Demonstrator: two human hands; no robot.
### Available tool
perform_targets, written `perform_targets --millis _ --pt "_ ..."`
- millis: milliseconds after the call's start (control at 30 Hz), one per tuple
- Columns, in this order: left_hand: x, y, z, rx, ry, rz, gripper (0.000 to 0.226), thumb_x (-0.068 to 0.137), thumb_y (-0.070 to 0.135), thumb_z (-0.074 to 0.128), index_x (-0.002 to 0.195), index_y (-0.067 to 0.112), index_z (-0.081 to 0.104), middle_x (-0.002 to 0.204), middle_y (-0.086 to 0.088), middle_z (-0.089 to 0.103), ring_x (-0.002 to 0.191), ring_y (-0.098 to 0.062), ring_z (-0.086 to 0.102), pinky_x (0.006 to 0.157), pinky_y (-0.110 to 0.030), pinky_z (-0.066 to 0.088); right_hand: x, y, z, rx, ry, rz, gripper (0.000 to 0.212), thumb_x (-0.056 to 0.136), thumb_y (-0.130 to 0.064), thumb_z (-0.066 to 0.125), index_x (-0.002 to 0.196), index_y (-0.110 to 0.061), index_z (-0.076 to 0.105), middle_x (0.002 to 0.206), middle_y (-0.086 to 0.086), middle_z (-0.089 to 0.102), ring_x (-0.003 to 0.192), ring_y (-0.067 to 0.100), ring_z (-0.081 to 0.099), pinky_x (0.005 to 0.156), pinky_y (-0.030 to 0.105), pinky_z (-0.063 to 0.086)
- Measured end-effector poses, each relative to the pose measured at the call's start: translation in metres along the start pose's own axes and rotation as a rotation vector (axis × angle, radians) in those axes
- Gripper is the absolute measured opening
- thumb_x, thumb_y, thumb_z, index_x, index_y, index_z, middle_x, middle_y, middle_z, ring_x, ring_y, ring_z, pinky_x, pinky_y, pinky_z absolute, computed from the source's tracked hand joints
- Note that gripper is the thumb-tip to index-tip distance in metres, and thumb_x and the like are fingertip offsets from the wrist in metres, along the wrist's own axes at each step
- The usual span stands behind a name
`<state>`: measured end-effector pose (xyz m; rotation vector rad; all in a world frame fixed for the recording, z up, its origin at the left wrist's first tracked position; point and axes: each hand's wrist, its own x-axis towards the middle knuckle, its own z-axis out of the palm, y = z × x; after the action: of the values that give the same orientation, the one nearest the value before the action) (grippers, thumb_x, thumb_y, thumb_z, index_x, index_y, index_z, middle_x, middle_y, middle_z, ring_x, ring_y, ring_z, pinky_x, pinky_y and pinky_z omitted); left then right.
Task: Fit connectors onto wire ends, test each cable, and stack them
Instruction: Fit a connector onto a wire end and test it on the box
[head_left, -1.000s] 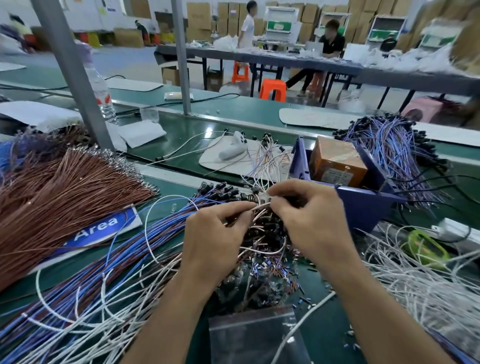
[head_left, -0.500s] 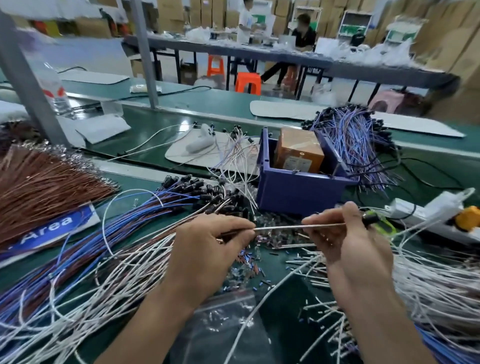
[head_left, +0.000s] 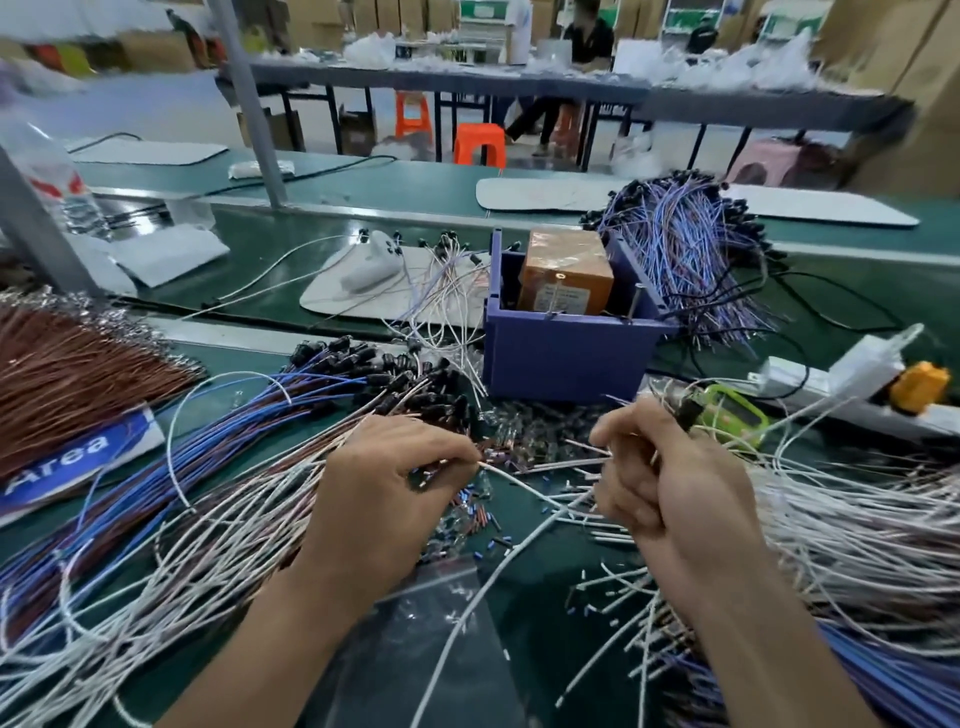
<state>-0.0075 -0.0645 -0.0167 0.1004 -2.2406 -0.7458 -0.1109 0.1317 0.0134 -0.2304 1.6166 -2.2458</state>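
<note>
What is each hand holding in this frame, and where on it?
Left hand pinches a white wire near its end; right hand grips a black-tipped cable just below that tip.

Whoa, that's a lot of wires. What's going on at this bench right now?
A person is working at a green bench piled with wires. Their left hand pinches the end of a white wire over a scatter of small connectors. Their right hand is curled round a thin cable, whose black plug sticks out toward a green device. A blue bin stands just behind.
</note>
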Motion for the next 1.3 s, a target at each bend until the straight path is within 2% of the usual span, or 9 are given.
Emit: perform_targets --millis 133,233,333,533,700,933,1100,1233,1300 --pt "-0.001 0.001 -0.002 -0.046 -0.014 0.071 0.01 0.082 0.024 0.083 0.091 0.026 0.081 0.092 0.022 0.074 0.091 0.002 0.066 0.085 -0.028 0.052 -0.003 0.01 0.01 -0.308 -0.047 0.023 0.045 0.107 -0.033 0.048 0.08 -0.017 0.079 0.073 0.008 0.075 0.036 0.005 0.035 0.042 0.02 0.024" --pt "-0.002 0.002 -0.001 -0.035 -0.034 0.121 0.011 0.083 0.02 0.081 0.093 0.025 0.08 0.093 0.021 0.074 0.091 -0.002 0.067 0.084 -0.029 0.052 -0.005 0.016 0.015 -0.604 -0.184 0.0 0.032 0.103 -0.029 0.057 0.084 -0.025 0.081 0.086 -0.007 0.079 0.056 -0.005 0.061 0.058 0.018 0.042" --pt "-0.002 0.003 0.001 0.014 -0.068 0.187 0.009 0.086 0.019 0.078 0.095 0.023 0.08 0.095 0.019 0.074 0.091 0.0 0.065 0.086 -0.028 0.051 -0.007 0.022 0.017 -0.842 -0.334 0.024 0.027 0.098 -0.026 0.062 0.078 -0.02 0.079 0.076 0.0 0.075 0.067 0.002 0.061 0.069 0.031 0.047" --pt "0.0 0.001 0.007 0.088 -0.09 0.208 0.009 0.086 0.017 0.077 0.094 0.021 0.08 0.092 0.017 0.075 0.086 -0.005 0.064 0.085 -0.029 0.048 -0.002 0.022 0.014 -0.643 -0.212 0.121 0.027 0.091 -0.015 0.068 0.065 -0.013 0.074 0.054 0.001 0.051 0.051 0.013 0.04 0.049 0.024 0.03" --pt "-0.001 0.008 0.016 0.119 -0.065 0.111 0.022 0.077 0.013 0.079 0.093 0.027 0.082 0.081 0.025 0.064 0.079 -0.003 0.054 0.083 -0.008 0.038 -0.001 0.022 0.01 -0.603 -0.16 0.148 0.023 0.087 -0.012 0.068 0.065 -0.008 0.074 0.046 -0.007 0.04 0.039 0.005 0.03 0.039 0.014 0.023" --pt "0.001 0.01 0.019 0.054 -0.091 -0.01 0.03 0.074 0.012 0.084 0.09 0.037 0.082 0.076 0.02 0.066 0.077 -0.004 0.058 0.08 -0.002 0.038 -0.003 0.021 0.008 -0.691 -0.182 -0.011 0.031 0.083 -0.026 0.069 0.062 -0.006 0.06 0.053 -0.006 0.035 0.051 0.011 0.031 0.045 0.021 0.026" --pt "0.004 0.013 0.018 0.014 -0.098 -0.12 0.035 0.073 0.023 0.075 0.1 0.045 0.076 0.072 0.022 0.068 0.075 -0.002 0.062 0.072 -0.004 0.041 -0.005 0.017 0.008 -0.738 -0.096 -0.043 0.03 0.082 -0.032 0.075 0.064 -0.01 0.068 0.05 -0.009 0.041 0.049 0.01 0.037 0.051 0.025 0.032" --pt "0.011 -0.006 -0.001 -0.016 -0.015 -0.305 0.039 0.078 0.011 0.083 0.079 0.049 0.078 0.071 0.031 0.071 0.063 0.006 0.067 0.055 -0.004 0.045 -0.001 -0.011 -0.019 -0.427 0.064 0.011 0.035 0.089 -0.021 0.072 0.053 -0.023 0.07 0.061 0.0 0.048 0.048 0.007 0.036 0.047 0.025 0.032" --pt "0.011 -0.005 -0.005 -0.026 0.019 -0.323 0.036 0.079 0.016 0.086 0.082 0.05 0.077 0.076 0.039 0.069 0.068 0.01 0.068 0.059 -0.002 0.045 -0.001 -0.021 -0.028 -0.314 0.088 0.018 0.04 0.092 -0.017 0.069 0.051 -0.021 0.067 0.06 0.001 0.044 0.044 0.006 0.031 0.039 0.019 0.027"
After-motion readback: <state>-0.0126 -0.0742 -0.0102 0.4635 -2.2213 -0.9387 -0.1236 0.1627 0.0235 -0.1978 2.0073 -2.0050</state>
